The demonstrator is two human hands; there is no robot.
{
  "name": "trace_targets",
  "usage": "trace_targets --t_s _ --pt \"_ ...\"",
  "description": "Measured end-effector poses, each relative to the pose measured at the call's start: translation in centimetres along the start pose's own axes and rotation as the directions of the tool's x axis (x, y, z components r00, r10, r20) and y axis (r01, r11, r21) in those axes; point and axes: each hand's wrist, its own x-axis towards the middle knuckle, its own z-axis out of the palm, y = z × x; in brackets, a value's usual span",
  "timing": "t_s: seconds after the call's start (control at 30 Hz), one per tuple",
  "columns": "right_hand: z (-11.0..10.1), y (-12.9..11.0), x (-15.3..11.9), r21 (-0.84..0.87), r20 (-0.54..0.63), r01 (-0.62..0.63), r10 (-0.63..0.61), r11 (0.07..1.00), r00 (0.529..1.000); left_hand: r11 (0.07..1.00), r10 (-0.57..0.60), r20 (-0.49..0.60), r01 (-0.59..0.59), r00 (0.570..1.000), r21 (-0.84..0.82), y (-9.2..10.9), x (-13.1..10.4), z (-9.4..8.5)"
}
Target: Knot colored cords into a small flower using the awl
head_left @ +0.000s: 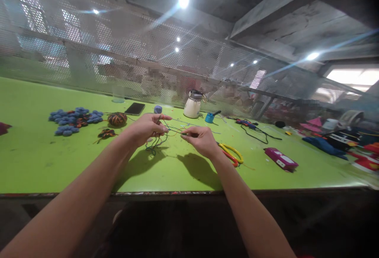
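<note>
Near the middle of the frame, the dark yarn (153,147) hangs in loose loops beneath the left hand (150,128), which pinches it between thumb and fingers, with the forefinger stretched out and a strand running up to it. The right hand (203,139), just right of centre, has thumb and fingers closed on a slender tool (177,130) that points across the gap toward the left fingertips; whether its tip is hooked is too small to tell. For good work here, the left pinch should sit close to where tool and yarn meet, so that the loop stays steady, while the raised forefinger holds the strand lightly taut yet lets it slide. The right grip is best kept light, the tool turned by small moves of fingers and wrist rather than by the whole arm. The slack loops could snag or twist, so they should hang free above the green table (44,167). The scissors (232,153), right of centre, lie close by the right wrist, and a forearm swing could nudge them. The variegated yarn ball (117,119), left of centre, sits clear of the dark strand and is best left apart so that the two do not tangle.
</note>
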Motion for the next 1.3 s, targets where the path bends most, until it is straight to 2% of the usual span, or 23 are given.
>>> trace_targets --t_s 0.27,0.43,0.5,0.67,0.93,1.1,1.3 --pt "0.0 0.1 0.1 -0.014 0.02 -0.023 0.023 1.0 1.0 0.994 0.025 0.002 -0.025 1.0 0.102 -0.4 0.4 -0.2" --pt "0.1 0.1 0.1 -0.055 0.013 -0.033 0.033 0.998 0.999 0.987 0.04 -0.073 -0.028 0.997 0.156 -0.1 0.2 0.2" --pt "0.2 0.1 0.1 -0.04 0.005 -0.05 0.051 0.998 0.999 0.986 0.057 -0.067 -0.045 0.996 0.162 -0.1 0.1 0.3" --pt "0.6 -0.1 0.1 0.111 -0.013 -0.122 0.125 0.986 0.992 0.992 0.088 -0.014 -0.087 0.996 0.092 -0.2 0.0 0.2" --pt "0.8 -0.7 0.0 0.398 0.095 -0.206 0.184 0.894 0.978 0.995 0.1 -0.016 -0.1 0.995 0.007 0.3 -0.5 0.5" --pt "0.8 -1.0 -0.1 0.455 0.109 -0.226 0.198 0.862 0.974 0.997 0.066 0.025 -0.065 0.998 -0.033 0.5 -0.7 0.6" --pt "0.8 -1.1 -0.2 0.469 0.126 -0.238 0.202 0.851 0.971 0.996 0.077 0.041 -0.075 0.996 -0.046 0.5 -0.6 0.4"
